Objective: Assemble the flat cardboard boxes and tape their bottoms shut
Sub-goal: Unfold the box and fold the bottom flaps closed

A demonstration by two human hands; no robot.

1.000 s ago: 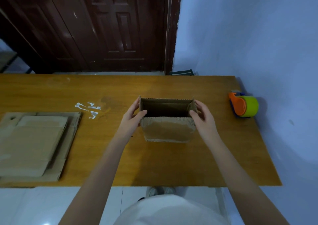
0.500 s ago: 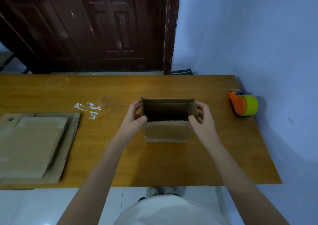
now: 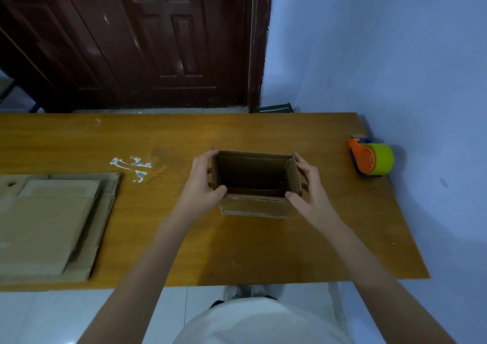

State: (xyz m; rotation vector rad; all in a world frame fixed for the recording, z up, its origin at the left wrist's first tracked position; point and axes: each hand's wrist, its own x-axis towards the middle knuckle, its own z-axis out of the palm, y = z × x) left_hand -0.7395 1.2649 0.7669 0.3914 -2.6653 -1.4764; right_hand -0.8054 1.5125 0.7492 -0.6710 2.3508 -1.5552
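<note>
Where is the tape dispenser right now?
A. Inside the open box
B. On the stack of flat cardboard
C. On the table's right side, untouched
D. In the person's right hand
C: the tape dispenser sits alone near the right edge of the table, while both hands hold the box.

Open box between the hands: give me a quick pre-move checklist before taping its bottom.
1. Box squared up, standing on the table: ok.
2. Left hand grips the left wall: ok.
3. Right hand grips the right wall: ok.
4. Bottom flaps folded shut: cannot tell, interior dark.
5. Tape dispenser to hand: not ok, lies apart at the right edge.
6. Flat cardboard stack clear of the work: ok.
</note>
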